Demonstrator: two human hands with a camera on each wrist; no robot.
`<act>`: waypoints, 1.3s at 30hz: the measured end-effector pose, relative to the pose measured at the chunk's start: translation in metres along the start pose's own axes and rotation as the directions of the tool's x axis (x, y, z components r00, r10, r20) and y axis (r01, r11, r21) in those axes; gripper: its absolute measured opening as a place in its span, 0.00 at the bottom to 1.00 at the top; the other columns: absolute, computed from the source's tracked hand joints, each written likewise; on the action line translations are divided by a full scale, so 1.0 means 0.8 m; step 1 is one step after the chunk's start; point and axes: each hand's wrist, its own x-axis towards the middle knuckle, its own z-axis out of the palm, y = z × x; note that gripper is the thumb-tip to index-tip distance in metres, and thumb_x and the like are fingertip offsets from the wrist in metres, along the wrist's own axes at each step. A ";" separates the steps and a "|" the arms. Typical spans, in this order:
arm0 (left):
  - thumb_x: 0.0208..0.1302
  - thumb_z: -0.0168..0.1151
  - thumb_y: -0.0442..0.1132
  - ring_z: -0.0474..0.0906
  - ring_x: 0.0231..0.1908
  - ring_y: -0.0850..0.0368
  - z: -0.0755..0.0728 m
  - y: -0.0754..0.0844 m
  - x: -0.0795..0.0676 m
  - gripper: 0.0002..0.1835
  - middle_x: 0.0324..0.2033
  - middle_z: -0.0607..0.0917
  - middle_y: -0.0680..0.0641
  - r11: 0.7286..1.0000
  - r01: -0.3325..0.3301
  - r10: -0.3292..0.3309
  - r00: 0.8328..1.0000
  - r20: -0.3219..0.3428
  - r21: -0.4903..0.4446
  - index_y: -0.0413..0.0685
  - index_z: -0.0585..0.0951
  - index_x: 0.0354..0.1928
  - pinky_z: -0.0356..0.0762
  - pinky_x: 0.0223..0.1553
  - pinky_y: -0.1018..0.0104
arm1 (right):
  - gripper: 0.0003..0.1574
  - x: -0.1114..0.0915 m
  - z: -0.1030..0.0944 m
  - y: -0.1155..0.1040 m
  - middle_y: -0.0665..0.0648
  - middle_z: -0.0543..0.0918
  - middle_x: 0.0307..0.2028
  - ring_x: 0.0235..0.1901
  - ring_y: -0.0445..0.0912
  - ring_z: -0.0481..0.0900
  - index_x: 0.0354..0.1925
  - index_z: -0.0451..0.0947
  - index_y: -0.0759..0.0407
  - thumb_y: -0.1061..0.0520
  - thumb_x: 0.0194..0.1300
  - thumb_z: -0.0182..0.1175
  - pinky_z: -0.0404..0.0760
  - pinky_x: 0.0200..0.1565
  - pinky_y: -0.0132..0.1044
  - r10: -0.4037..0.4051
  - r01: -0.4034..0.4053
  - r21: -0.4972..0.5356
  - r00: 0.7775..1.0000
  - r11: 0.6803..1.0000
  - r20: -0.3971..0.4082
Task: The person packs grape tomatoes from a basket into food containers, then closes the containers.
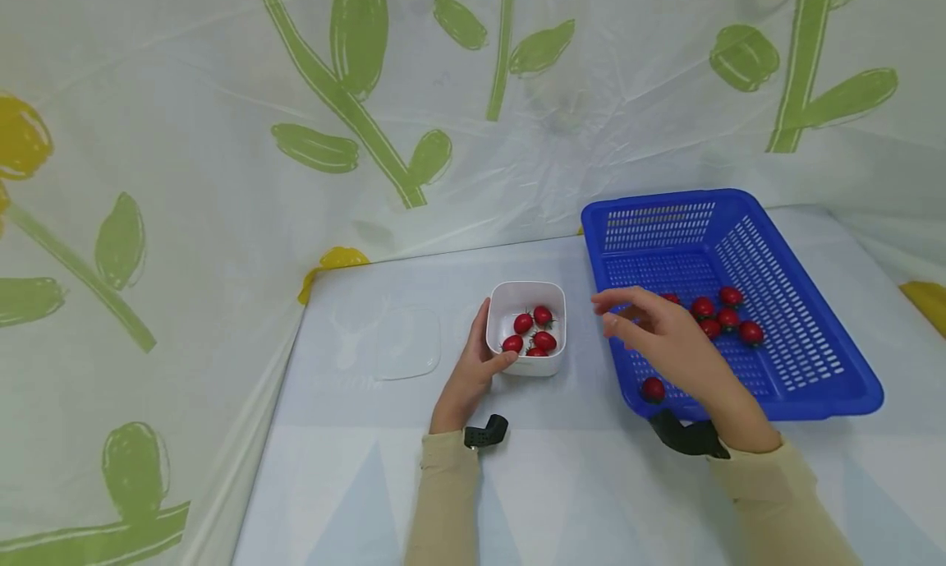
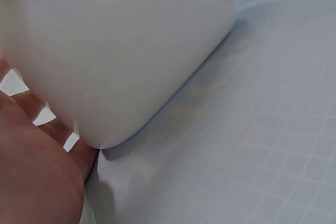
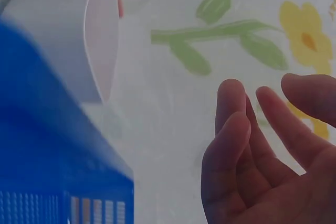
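A small white square container (image 1: 543, 367) stands on the table with several cherry tomatoes (image 1: 543, 341) inside. My left hand (image 1: 467, 377) holds it from the left, thumb at the front rim and fingers along the side. In the left wrist view, the container's smooth wall (image 2: 126, 61) fills much of the picture beside the palm. Over the left side of a blue plastic basket (image 1: 861, 389) hovers my right hand (image 1: 676, 344), fingers loosely bent. Nothing lies between its fingers in the right wrist view. Several more cherry tomatoes (image 1: 727, 318) lie in the basket, partly hidden behind this hand.
A clear square lid (image 1: 408, 344) lies flat on the table left of the container. Behind the table hangs a white sheet (image 1: 517, 180) printed with green stems and yellow flowers. The basket's raised wall stands between the right forearm and the table's far right.
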 end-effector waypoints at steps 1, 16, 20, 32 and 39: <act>0.58 0.58 0.33 0.41 0.66 0.50 0.001 0.003 -0.001 0.44 0.68 0.46 0.57 1.000 -0.003 0.003 1.000 0.004 0.004 0.66 0.44 0.68 0.53 0.60 0.53 | 0.20 0.001 -0.006 0.001 0.51 0.77 0.46 0.38 0.43 0.77 0.53 0.71 0.47 0.45 0.63 0.51 0.77 0.37 0.35 0.005 -0.005 -0.013 1.000 1.000 0.002; 0.58 0.58 0.33 0.38 0.66 0.50 0.002 0.006 -0.005 0.45 0.68 0.43 0.56 1.000 0.011 -0.011 1.000 0.014 0.010 0.64 0.42 0.69 0.51 0.61 0.53 | 0.30 0.038 -0.073 0.067 0.60 0.72 0.51 0.38 0.50 0.77 0.61 0.62 0.53 0.43 0.64 0.50 0.77 0.38 0.44 0.136 -0.103 -0.154 0.965 0.983 0.225; 0.58 0.58 0.34 0.39 0.66 0.50 0.002 0.007 -0.005 0.45 0.68 0.45 0.58 1.000 0.022 -0.023 1.000 0.010 0.016 0.66 0.42 0.68 0.52 0.60 0.53 | 0.34 0.046 -0.081 0.089 0.64 0.71 0.51 0.35 0.51 0.77 0.61 0.60 0.56 0.42 0.63 0.51 0.76 0.35 0.43 0.179 -0.132 -0.187 0.947 0.973 0.265; 0.56 0.61 0.42 0.41 0.66 0.51 0.003 0.009 -0.005 0.46 0.67 0.45 0.59 0.998 0.050 -0.050 0.999 -0.001 0.035 0.70 0.43 0.68 0.56 0.59 0.56 | 0.38 0.071 -0.102 0.134 0.72 0.64 0.56 0.36 0.51 0.78 0.62 0.57 0.63 0.44 0.61 0.54 0.77 0.38 0.45 0.309 -0.236 -0.246 0.895 0.940 0.323; 0.58 0.58 0.37 0.41 0.66 0.49 0.001 0.008 -0.004 0.45 0.68 0.44 0.56 0.999 0.017 -0.018 1.000 0.018 0.031 0.66 0.42 0.69 0.55 0.59 0.54 | 0.39 0.078 -0.101 0.146 0.74 0.65 0.54 0.36 0.50 0.79 0.62 0.56 0.65 0.45 0.61 0.54 0.75 0.42 0.49 0.374 -0.285 -0.274 0.853 0.918 0.363</act>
